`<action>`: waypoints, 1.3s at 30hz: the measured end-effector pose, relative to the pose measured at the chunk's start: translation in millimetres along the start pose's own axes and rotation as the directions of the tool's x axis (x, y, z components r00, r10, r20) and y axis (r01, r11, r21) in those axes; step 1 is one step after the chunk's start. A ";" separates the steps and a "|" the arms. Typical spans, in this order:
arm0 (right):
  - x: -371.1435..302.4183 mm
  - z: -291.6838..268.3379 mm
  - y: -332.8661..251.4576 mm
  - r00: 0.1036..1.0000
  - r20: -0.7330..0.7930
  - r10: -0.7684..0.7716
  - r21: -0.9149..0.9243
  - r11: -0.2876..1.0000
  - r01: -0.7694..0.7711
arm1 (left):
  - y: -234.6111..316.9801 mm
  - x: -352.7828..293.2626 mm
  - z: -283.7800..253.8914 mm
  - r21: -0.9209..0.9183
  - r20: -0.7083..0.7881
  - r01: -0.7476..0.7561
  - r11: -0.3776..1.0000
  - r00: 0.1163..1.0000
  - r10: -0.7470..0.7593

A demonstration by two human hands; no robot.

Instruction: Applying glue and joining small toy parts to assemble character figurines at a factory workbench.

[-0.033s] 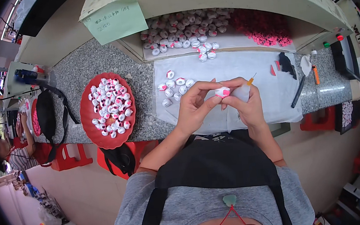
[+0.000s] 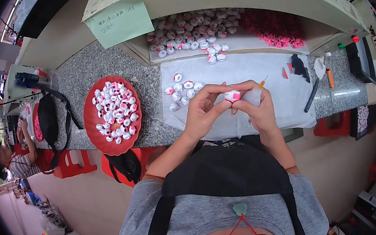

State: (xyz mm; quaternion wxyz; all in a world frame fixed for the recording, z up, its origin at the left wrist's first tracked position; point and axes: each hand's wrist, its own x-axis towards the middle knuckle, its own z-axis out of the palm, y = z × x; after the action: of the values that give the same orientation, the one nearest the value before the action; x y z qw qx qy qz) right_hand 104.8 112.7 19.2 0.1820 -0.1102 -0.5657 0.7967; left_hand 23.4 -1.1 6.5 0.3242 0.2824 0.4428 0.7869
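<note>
Nearby, red tray (image 2: 92, 127) sits left; left hand (image 2: 202, 111) and right hand (image 2: 257, 110) pinch white-and-pink piece (image 2: 232, 96).

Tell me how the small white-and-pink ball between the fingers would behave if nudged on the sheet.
The ball looks rounded, so it would probably roll. The fingertips of both hands pinch it easily, so it is likely light. Loose ones lie scattered on the white sheet.

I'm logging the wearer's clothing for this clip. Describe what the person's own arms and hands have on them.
Both forearms are bare, with no long sleeves. The left hand and right hand wear no gloves; no rings or watch show. Short grey sleeves cover the upper arms, with black apron straps over the shoulders.
</note>
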 end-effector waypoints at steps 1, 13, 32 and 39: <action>-0.5 -0.1 0.3 1.000 -0.002 0.003 0.003 1.000 -0.003 | 0.6 0.2 -0.4 -0.043 0.020 0.031 0.999 0.999 -0.030; -8.5 3.9 18.8 0.999 -0.036 0.013 0.129 0.992 -0.008 | -17.4 -7.4 -1.3 0.019 -0.052 -0.072 0.997 0.996 0.073; -20.6 -36.8 38.5 0.975 -0.153 0.164 -0.027 0.985 -0.170 | -21.7 37.3 -45.0 0.945 0.239 -0.275 0.176 0.949 0.204; -28.3 -81.7 29.9 0.921 -0.388 -0.025 0.058 0.997 0.052 | -48.2 94.7 29.9 0.783 0.468 -0.487 0.386 0.871 0.150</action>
State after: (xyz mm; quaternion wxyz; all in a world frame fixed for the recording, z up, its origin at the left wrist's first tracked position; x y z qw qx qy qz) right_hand 156.7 162.5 -37.3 0.3093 -0.2479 -0.4936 0.7741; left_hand -1.9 105.4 -7.6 0.0366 0.6130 0.6618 0.4300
